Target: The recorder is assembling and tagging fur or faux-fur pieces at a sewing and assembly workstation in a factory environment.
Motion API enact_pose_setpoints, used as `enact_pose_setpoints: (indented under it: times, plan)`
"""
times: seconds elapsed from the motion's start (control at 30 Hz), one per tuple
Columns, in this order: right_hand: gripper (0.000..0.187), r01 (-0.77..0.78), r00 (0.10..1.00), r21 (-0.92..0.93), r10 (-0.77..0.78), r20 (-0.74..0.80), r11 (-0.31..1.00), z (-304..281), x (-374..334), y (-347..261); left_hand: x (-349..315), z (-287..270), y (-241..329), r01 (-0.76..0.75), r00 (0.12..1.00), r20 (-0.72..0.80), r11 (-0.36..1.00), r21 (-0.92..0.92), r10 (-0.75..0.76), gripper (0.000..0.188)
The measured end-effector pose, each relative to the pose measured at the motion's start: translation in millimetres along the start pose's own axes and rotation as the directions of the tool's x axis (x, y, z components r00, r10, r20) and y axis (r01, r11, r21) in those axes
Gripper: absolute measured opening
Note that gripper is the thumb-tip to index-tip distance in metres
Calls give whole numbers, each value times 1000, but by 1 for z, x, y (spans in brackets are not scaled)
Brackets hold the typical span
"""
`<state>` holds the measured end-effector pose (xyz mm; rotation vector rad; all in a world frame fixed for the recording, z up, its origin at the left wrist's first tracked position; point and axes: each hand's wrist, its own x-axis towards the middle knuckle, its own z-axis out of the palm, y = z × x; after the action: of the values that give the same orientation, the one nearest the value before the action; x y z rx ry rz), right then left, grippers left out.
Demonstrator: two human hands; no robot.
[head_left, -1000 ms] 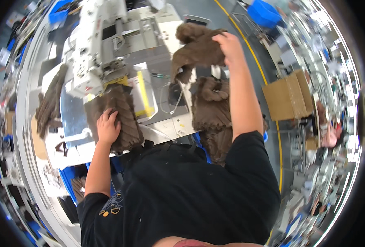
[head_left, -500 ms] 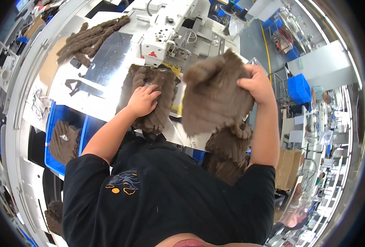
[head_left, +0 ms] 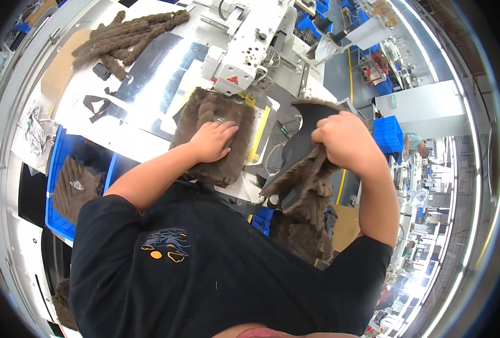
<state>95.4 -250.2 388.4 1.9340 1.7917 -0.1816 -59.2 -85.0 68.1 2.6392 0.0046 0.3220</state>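
Observation:
My left hand (head_left: 214,142) lies flat, fingers stretched out, on a brown plush fabric piece (head_left: 193,121) at the front of the white sewing machine (head_left: 236,67). To the right, my right hand (head_left: 343,141) is closed on another brown plush piece (head_left: 303,172), held up so that its dark grey backing shows. Below it hang more brown plush pieces (head_left: 300,228) beside my body; where the held piece ends and these begin is hard to make out. A yellow-edged plate (head_left: 259,135) shows beside the fabric under my left hand.
Long brown plush strips (head_left: 143,42) lie at the table's far left, near a shiny metal plate (head_left: 157,79) and a black strap (head_left: 96,107). A blue bin (head_left: 52,194) at left holds a plush piece. Thread cones (head_left: 331,34) stand behind the machine.
The plush piece in my right hand has turned from its furry face to its grey backing and swung lower. My left hand stays on the other piece. The whole view has shifted slightly.

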Motion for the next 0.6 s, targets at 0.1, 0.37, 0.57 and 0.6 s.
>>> enact_pose_setpoints:
  times: [0.1, 0.37, 0.57, 0.6]
  plan:
    - [5, 158, 973, -187, -185, -137, 970, 6, 46, -20, -2, 0, -12, -33, 999, 20, 997, -75, 35, 67]
    - [11, 249, 941, -134, -272, -201, 959, 90, 236, -94, -21, 17, -44, -253, 960, 130, 966, 43, 246, 61]
    - [18, 126, 847, 92, -59, -529, 988, 106, 260, -111, -41, 8, -42, -185, 964, 210, 978, 93, 163, 64]
    - [24, 128, 792, 171, 3, -611, 977, 103, 252, -106, -43, 7, -38, -186, 962, 223, 977, 101, 160, 64]
